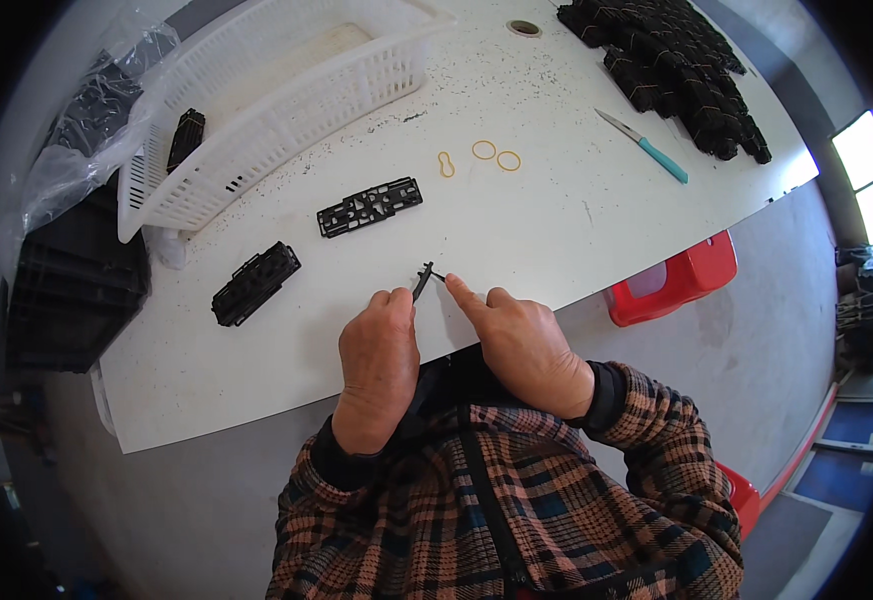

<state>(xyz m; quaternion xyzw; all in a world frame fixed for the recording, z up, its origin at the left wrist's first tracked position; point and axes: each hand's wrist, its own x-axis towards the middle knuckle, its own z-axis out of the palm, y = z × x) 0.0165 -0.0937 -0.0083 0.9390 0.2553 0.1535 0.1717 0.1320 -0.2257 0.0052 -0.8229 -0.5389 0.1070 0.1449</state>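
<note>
Over the table's near edge, my left hand [382, 340] is closed around a slim black plastic piece [424, 279], whose notched upper end sticks out past the fingers. My right hand [525, 338] is closed, its index finger stretched toward that piece. From under this fingertip a thin dark pointed tool [439, 277] reaches to the piece; the rest of it is hidden in the hand. Farther off lie a flat black openwork plastic part [370, 207] and, to its left, a stack of similar black parts [256, 284].
A white plastic basket [287, 140] stands back left, with a black bundle [186, 140] inside. Yellow rubber bands [484, 150], a turquoise-handled knife [663, 160], a tape roll [524, 29] and piled black bundles [672, 70] lie on the white table [557, 220]. A red stool [682, 280] stands right.
</note>
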